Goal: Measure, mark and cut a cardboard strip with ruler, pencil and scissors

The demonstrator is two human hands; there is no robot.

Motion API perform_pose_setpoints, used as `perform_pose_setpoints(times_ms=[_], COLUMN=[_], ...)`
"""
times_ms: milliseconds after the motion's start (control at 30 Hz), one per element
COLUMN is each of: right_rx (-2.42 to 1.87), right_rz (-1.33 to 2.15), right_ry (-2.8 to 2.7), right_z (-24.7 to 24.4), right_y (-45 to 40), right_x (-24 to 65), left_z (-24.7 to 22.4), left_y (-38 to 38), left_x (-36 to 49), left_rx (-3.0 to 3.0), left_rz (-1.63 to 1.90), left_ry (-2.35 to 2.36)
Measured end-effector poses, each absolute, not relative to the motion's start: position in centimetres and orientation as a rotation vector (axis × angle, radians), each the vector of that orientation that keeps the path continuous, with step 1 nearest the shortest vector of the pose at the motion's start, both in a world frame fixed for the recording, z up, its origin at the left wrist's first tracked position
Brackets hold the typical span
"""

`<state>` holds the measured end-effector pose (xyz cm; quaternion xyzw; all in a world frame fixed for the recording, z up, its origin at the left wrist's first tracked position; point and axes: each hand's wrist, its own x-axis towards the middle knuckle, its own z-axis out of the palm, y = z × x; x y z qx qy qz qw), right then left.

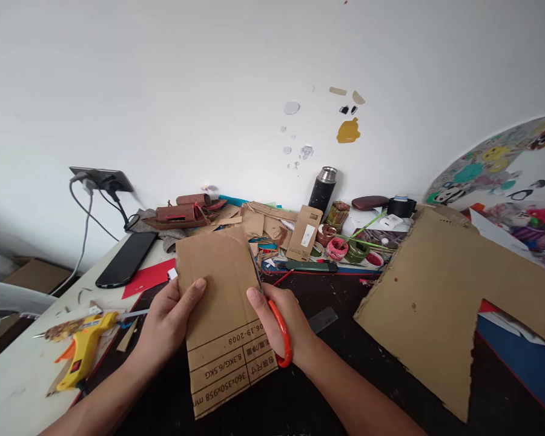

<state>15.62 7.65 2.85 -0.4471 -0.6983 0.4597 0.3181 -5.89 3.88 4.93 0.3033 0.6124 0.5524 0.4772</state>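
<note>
A brown piece of cardboard (pixel 220 290) with printed lines and upside-down text near its lower end is held up in front of me. My left hand (pixel 170 315) grips its left edge, thumb on the front face. At the right edge, my right hand (pixel 286 321) is closed around red-orange-handled scissors (pixel 284 339), its thumb also lying over the cardboard. The dark blades run up along that edge and are mostly hidden, so whether they are apart cannot be seen. A ruler (pixel 323 320) lies on the dark mat just right of my right hand.
To the left lie a yellow hot glue gun (pixel 84 351) and a black phone (pixel 126 260). A large cardboard sheet (pixel 427 290) covers the right side. Behind are cardboard scraps (pixel 254 221), a green utility knife (pixel 311 266), paint jars (pixel 336 248), a black thermos (pixel 322 191) and a model boat (pixel 177 215).
</note>
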Motion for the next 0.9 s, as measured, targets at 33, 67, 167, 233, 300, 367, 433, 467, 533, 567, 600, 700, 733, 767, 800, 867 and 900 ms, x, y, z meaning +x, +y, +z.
perform_pose_setpoints(times_ms=[33, 67, 167, 233, 300, 367, 433, 467, 533, 567, 600, 700, 733, 767, 800, 867, 900], right_rx=[-1.169, -1.164, -1.162, -1.166, -1.175, -1.185, -1.186, -1.186, -1.195, -1.203, -1.211, -1.238, -1.245, -1.249, -1.25, -1.244, -1.24], right_rz=[1.209, 1.21, 1.199, 1.183, 1.18, 1.179, 1.17, 1.162, 1.146, 1.137, 1.127, 1.096, 1.093, 1.094, 1.099, 1.117, 1.128], right_ry=[-1.846, -1.854, -1.879, -1.887, -1.888, -1.901, -1.92, -1.929, -1.942, -1.947, -1.954, -1.972, -1.976, -1.979, -1.979, -1.975, -1.971], right_z=[2.86, 2.85, 2.8, 2.79, 2.81, 2.83, 2.83, 2.82, 2.77, 2.74, 2.69, 2.53, 2.49, 2.45, 2.43, 2.43, 2.45], right_y=[7.69, 7.74, 7.84, 7.88, 7.91, 7.95, 7.98, 8.0, 8.01, 8.02, 8.02, 8.07, 8.09, 8.11, 8.14, 8.18, 8.22], right_x=[15.68, 15.72, 15.74, 15.72, 15.69, 15.69, 15.7, 15.7, 15.71, 15.71, 15.7, 15.71, 15.72, 15.73, 15.75, 15.78, 15.79], left_z=[5.1, 5.27, 5.64, 5.74, 5.74, 5.69, 5.61, 5.56, 5.43, 5.35, 5.27, 5.06, 5.06, 5.11, 5.22, 5.58, 5.78], left_y=[3.87, 3.88, 3.99, 4.1, 4.19, 4.21, 4.2, 4.2, 4.22, 4.25, 4.28, 4.36, 4.36, 4.34, 4.31, 4.19, 4.13], left_x=[-5.92, -5.93, -5.92, -5.91, -5.95, -6.03, -6.15, -6.22, -6.39, -6.49, -6.58, -6.84, -6.88, -6.9, -6.87, -6.74, -6.66], left_rx=[0.747, 0.753, 0.765, 0.76, 0.752, 0.753, 0.764, 0.77, 0.781, 0.79, 0.801, 0.844, 0.85, 0.849, 0.839, 0.8, 0.779], left_rz=[1.336, 1.324, 1.301, 1.28, 1.258, 1.254, 1.267, 1.27, 1.254, 1.241, 1.228, 1.222, 1.227, 1.229, 1.228, 1.219, 1.216], left_ry=[1.498, 1.5, 1.511, 1.507, 1.495, 1.476, 1.46, 1.454, 1.446, 1.442, 1.436, 1.426, 1.428, 1.429, 1.426, 1.417, 1.412])
